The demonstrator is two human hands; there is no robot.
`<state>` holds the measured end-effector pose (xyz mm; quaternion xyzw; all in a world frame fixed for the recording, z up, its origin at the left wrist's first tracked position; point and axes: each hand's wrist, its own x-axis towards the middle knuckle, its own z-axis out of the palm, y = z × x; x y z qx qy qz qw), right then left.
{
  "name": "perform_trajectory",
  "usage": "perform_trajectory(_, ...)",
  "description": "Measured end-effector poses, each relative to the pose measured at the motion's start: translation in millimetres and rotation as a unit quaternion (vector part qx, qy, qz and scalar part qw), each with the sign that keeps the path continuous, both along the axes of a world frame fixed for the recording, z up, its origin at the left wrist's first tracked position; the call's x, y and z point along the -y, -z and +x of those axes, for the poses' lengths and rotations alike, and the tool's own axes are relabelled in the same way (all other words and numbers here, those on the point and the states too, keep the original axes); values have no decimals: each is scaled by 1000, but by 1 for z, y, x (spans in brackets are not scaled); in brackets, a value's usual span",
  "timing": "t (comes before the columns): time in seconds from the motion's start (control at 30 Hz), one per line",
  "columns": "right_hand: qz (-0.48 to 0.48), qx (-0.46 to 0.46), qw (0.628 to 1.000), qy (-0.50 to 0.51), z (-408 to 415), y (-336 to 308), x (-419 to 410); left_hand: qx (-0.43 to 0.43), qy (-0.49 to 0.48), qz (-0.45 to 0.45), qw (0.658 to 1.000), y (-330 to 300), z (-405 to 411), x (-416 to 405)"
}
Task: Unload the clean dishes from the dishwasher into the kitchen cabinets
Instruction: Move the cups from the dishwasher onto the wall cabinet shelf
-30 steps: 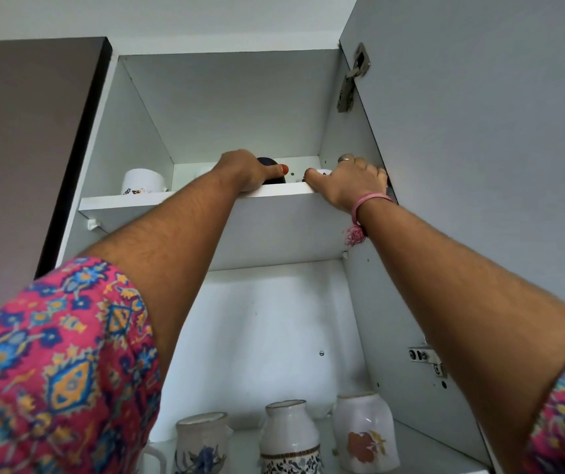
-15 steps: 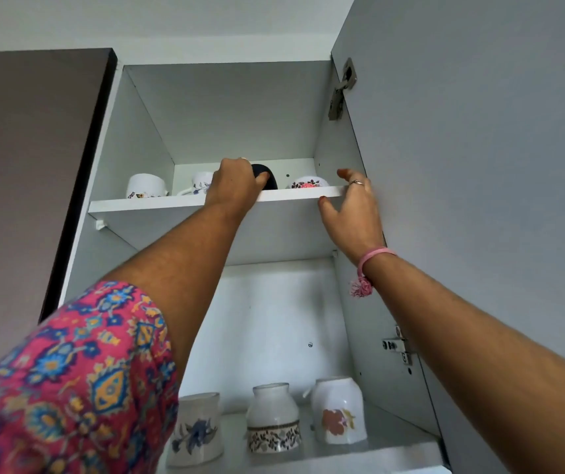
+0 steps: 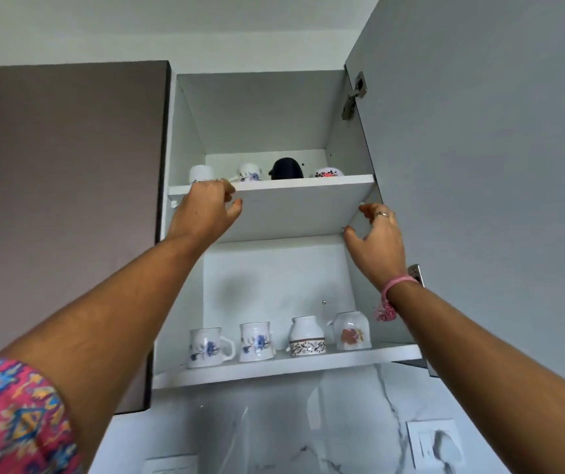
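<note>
White laminate fills the middle of the head view: the open cabinet (image 3: 185, 131) with its door (image 3: 479, 165) swung out across the right of the frame. On the upper shelf (image 3: 308, 183), just above centre, sit the cups I am putting away: a plain white cup (image 3: 200, 173) at the left, a blue-flowered cup (image 3: 250, 172) beside it, a dark mug (image 3: 287, 169) in the middle and a red-flowered cup (image 3: 329, 172) at the right. All stand back from the shelf's front edge. Four more flowered mugs (image 3: 257, 342) line the lower shelf (image 3: 274, 367) in the lower middle.

My left hand (image 3: 204, 213) is at the shelf's front edge, left of centre, fingers loosely curled and holding nothing; whether the fingertips touch the board I cannot tell. My right hand (image 3: 376, 241) hangs at the right, near the shelf's corner and the door's inner edge, fingers spread and relaxed, also empty.

To do this step well, I judge I should draw both arms straight back and down, keeping the left wrist clear of the white cup, and avoid knocking the door. The next load from the dishwasher should go on the lower shelf, where I can actually see the placement.
</note>
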<state>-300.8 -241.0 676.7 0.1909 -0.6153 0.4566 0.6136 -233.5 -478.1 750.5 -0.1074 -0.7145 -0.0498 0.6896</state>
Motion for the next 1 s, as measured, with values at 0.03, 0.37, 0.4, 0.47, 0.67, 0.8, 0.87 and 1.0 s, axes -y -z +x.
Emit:
perform_trajectory(0.03, -10, 6, 1000, -5, 10, 3, 5, 7, -4, 3, 1000, 5, 9, 7)
perform_trajectory(0.37, -25, 58, 998, -14, 100, 55, 44, 92, 14, 23, 995, 79, 81, 50)
perform_trajectory(0.4, -28, 66, 997, -16, 108, 62, 44, 103, 15, 22, 994, 89, 87, 53)
perform_trajectory(0.47, -25, 79, 996, -9, 121, 76, 42, 122, 16, 29, 992, 106, 99, 59)
perform_trajectory(0.67, -16, 110, 994, 15, 171, 98, 12, 169, 27, 74, 982, 145, 138, 60)
perform_trajectory(0.8, -14, 103, 994, 42, 204, 99, -19, 179, 49, 107, 977, 162, 164, 47)
perform_trajectory(0.87, -10, 102, 993, 56, 219, 99, -36, 180, 59, 124, 974, 168, 178, 37)
perform_trajectory(1.0, 13, 105, 990, 93, 252, 101, -66, 178, 76, 161, 968, 173, 207, 15)
